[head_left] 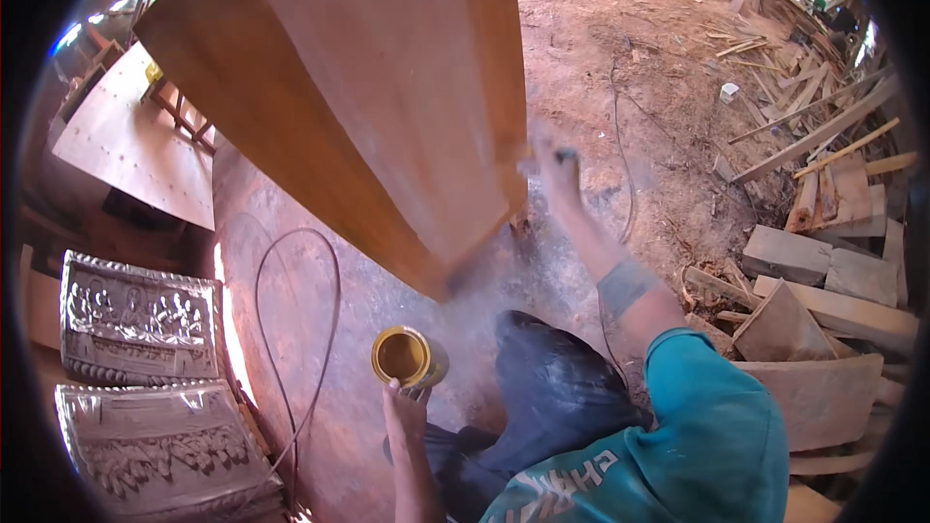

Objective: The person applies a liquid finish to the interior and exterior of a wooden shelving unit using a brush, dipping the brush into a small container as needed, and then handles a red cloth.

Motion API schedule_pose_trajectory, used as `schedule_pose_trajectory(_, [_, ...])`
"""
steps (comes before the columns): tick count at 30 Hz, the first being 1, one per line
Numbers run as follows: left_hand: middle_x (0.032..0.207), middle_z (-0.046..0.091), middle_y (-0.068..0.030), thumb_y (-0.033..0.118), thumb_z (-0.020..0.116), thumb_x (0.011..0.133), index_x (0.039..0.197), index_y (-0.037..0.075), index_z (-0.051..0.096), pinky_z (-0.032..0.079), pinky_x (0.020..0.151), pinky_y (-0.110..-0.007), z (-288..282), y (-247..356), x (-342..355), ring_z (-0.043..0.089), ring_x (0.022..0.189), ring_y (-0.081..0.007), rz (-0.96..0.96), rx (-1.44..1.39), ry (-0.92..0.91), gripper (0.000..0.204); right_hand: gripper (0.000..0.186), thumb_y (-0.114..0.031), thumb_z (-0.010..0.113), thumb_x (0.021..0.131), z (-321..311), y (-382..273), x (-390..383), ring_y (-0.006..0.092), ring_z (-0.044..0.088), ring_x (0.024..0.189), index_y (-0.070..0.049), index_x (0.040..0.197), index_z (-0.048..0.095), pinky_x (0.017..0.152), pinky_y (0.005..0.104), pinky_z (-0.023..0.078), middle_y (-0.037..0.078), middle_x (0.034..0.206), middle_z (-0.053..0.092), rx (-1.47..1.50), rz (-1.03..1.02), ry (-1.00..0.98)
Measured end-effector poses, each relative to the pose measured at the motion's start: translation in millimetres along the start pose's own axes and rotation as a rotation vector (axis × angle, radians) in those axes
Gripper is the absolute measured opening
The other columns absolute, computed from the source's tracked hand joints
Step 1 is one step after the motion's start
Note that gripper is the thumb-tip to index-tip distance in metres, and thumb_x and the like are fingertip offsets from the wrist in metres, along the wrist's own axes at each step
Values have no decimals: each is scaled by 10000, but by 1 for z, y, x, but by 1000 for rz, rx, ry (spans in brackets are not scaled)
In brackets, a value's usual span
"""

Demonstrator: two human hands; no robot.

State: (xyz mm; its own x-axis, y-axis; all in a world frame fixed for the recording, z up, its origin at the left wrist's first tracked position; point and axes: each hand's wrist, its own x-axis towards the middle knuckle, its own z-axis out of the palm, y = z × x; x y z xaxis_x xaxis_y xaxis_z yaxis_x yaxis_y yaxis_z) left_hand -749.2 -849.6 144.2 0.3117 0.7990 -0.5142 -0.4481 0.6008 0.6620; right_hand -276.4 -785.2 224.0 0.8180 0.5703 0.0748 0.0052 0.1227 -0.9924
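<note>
In my left hand (407, 407) is an open gold-coloured tin can (426, 360), held by its side with its mouth facing up. Brown liquid seems to fill part of it. A large wooden panel (378, 68) stands in front of me, narrowing toward its near end. Its middle is pale, and orange-brown bands run along its sides. My right hand (559, 169) is at the panel's right edge, blurred by motion. Its fingers are closed round what looks like a small brush (529, 166), whose tip is at that edge; the details are smeared.
Two carved relief panels (140, 320) lie at the left, below a pale board (136, 145). A looped cable (260, 291) crosses the floor, and another cable (620, 136) runs right of the panel. Wood offcuts (823, 261) and planks pile up along the right side.
</note>
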Motion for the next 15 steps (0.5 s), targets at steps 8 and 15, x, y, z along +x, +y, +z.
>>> schedule_pose_trajectory(8, [1345, 524, -108, 404, 646, 873, 1405, 91, 424, 349, 1082, -450, 60, -10, 20, 492, 1255, -265, 47, 76, -130, 657, 187, -182, 557, 972, -3, -156, -75, 116, 568, 605, -13, 980, 636, 554, 235, 495, 49, 792, 641, 207, -148, -600])
schedule_pose_trajectory(15, [1357, 484, -105, 368, 695, 823, 1497, 123, 280, 382, 1036, -431, 109, -6, 14, 503, 1215, -248, 112, 110, -126, 828, 102, -100, 660, 856, 48, -138, -142, 153, 638, 667, -2, 872, 683, 635, 295, 509, 84, 804, 686, -317, -407, -1106])
